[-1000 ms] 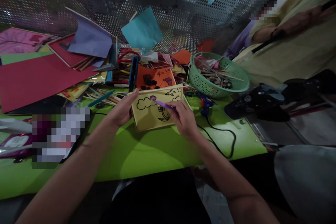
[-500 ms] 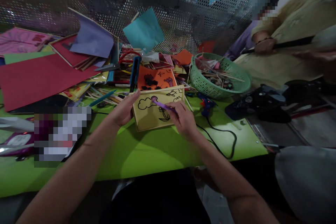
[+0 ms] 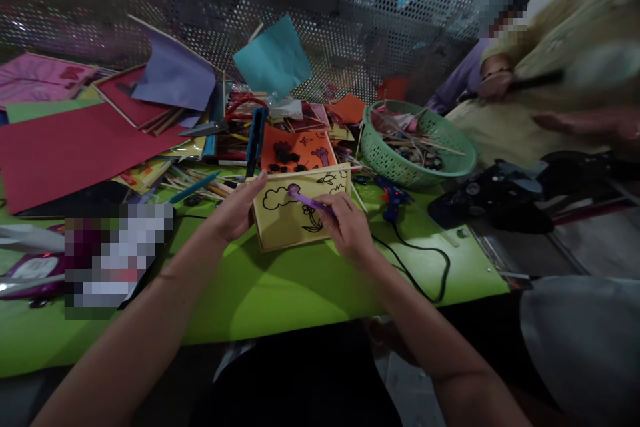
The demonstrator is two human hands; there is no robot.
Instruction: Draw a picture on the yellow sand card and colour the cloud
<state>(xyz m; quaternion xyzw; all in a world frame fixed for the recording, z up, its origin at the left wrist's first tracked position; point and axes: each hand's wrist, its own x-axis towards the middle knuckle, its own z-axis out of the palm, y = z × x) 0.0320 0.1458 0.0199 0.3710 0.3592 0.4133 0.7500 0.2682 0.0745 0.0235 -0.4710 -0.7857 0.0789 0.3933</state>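
A yellow card (image 3: 280,227) edged with thin wooden sticks is tilted up above the green table, drawn with black outlines of clouds, a flower and a bird. My left hand (image 3: 239,212) grips its left edge, thumb at the top corner and the other fingers hidden behind it. In my right hand (image 3: 349,225) is a purple marker (image 3: 311,202), its tip on the cloud outline at the upper left, where a patch is coloured purple. Just behind the card lies an orange card (image 3: 300,147) with black and purple drawings.
A green basket (image 3: 415,173) of sticks and scraps stands right of the card. Near it lie a blue glue gun (image 3: 393,199) and its black cord. Coloured papers, scissors (image 3: 205,128) and sticks crowd the left and back. Another person (image 3: 560,80) stands at right, holding a dark-handled object.
My hands, the card and the marker stay almost in place. At right, the other person's hands and the dark-handled object have shifted slightly left.
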